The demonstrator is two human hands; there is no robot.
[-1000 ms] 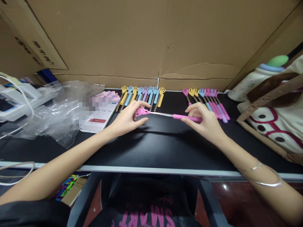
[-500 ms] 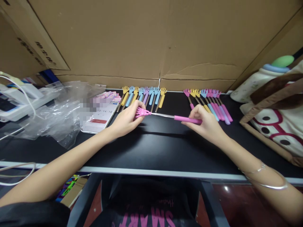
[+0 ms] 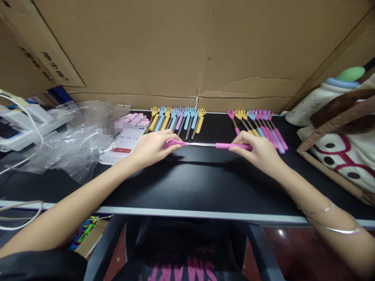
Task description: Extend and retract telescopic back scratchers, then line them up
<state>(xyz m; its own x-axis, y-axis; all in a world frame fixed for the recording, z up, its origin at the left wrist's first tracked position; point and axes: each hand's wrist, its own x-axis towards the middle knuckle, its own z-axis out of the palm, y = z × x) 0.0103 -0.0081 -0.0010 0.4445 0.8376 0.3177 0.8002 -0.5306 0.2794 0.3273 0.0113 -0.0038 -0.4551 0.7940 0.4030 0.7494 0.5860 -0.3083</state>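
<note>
A pink telescopic back scratcher (image 3: pixel 202 144) stretches level between my two hands, above the black desk (image 3: pixel 205 191). My left hand (image 3: pixel 154 146) pinches its claw-shaped head, which shows edge-on between thumb and fingers. At the other end, my right hand (image 3: pixel 253 146) is closed on the pink handle. Bare metal rod shows between head and handle. Behind my left hand lies a row of back scratchers (image 3: pixel 175 119) in yellow, blue and purple. Beyond my right hand is a second group of back scratchers (image 3: pixel 260 127), mostly pink, with yellow, blue and purple among them.
A phone (image 3: pixel 124 144) with a running timer lies left, beside clear plastic bags (image 3: pixel 79 136) and a white power strip (image 3: pixel 35 123). On the right are a bottle (image 3: pixel 316 101) and a fabric bag (image 3: pixel 340 156). A cardboard wall (image 3: pixel 205 50) closes off the back.
The back scratcher's head has rolled from flat to edge-on in my left hand. My right hand has shifted slightly outward along the handle. The phone's timer went up one second.
</note>
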